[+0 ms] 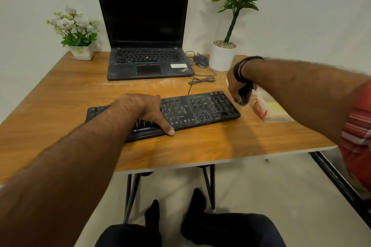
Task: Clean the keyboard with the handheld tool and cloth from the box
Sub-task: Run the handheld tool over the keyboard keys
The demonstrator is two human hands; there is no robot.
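My left grip (147, 109) lies flat, fingers spread, on the one keyboard (200, 109) at frame centre. My right grip (240, 90) curls around one dark tool (246, 96) above the keyboard's right end, beside one box (271, 109) on the bench (60, 96).

Your left hand (143, 109) rests flat on the black plastic keyboard (200, 109) on the wooden table (60, 94); your right hand (237, 88) grips a dark handheld tool (245, 94) just beside the clear plastic box (271, 109)
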